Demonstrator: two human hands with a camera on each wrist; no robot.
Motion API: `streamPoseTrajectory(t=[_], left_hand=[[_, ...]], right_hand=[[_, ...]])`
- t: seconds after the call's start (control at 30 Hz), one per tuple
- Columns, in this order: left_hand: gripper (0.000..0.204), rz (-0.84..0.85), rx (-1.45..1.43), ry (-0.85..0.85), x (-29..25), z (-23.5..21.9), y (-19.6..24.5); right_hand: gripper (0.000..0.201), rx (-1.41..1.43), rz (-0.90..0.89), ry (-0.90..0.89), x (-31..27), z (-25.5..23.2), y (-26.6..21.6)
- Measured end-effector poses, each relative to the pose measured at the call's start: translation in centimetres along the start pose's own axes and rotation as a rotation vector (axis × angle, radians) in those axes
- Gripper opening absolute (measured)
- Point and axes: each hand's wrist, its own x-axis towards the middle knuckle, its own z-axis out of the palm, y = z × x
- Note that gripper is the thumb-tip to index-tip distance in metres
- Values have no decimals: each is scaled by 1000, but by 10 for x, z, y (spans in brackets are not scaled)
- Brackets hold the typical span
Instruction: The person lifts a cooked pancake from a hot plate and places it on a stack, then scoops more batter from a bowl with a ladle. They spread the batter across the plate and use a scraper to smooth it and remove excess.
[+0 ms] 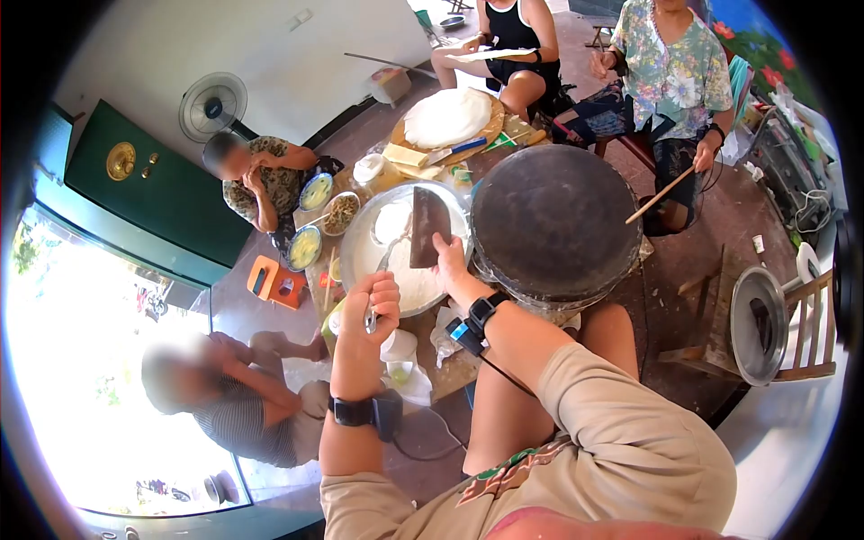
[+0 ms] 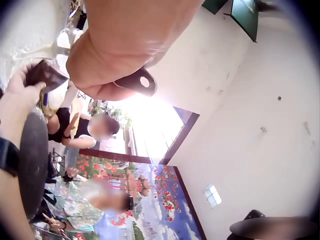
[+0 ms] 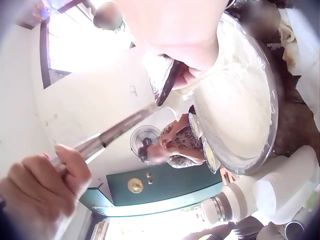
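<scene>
My left hand [image 1: 373, 301] is curled round the metal handle of a ladle [image 3: 120, 128], whose flat handle end with a hole shows below the fist in the left wrist view. The ladle's other end reaches over a wide basin [image 1: 349, 236] of thick white batter [image 3: 235, 100]. A dark rectangular scraper board [image 1: 430, 225] stands over the basin, pinched at its lower edge between the thumb and fingers of my right hand [image 1: 452, 267]. In the right wrist view, white batter hangs near the ladle and board. Just right of the basin lies a large round black griddle [image 1: 558, 225].
Behind the basin, white flat sheets [image 1: 447, 117] lie on a round wooden board beside a knife [image 1: 461, 147]. Bowls of food [image 1: 341, 214] stand at the left. Several people sit around; one holds a wooden stick [image 1: 661, 194] near the griddle. A chair bearing a metal tray [image 1: 758, 346] stands right.
</scene>
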Motion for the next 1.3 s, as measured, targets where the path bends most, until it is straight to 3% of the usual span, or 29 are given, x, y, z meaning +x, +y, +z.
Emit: streamPoseTrajectory(t=[0.07, 0.2, 0.4, 0.6, 0.7, 0.9, 1.03, 1.3], left_hand=[[15, 74, 108, 70, -7, -6, 3], [15, -21, 129, 33, -15, -13, 11], [18, 59, 265, 134, -37, -23, 15], [20, -40, 416, 116, -52, -45, 41], [24, -159, 327, 14, -59, -59, 58], [36, -219, 470, 25, -88, -71, 89], [36, -178, 584, 119, -101, -60, 93], [39, -221, 575, 57, -96, -68, 108]], right_hand=[[34, -57, 36, 32, 2, -4, -10], [26, -81, 10, 48, 27, -17, -2], [22, -242, -44, 43, 30, -24, -4], [30, -244, 11, 85, 25, -21, -14], [43, -179, -28, 140, 33, -20, -13], [38, -273, 156, 109, 51, -17, -42], [20, -478, 274, 19, 48, -9, -65], [13, -515, 354, 20, 46, -5, -67]])
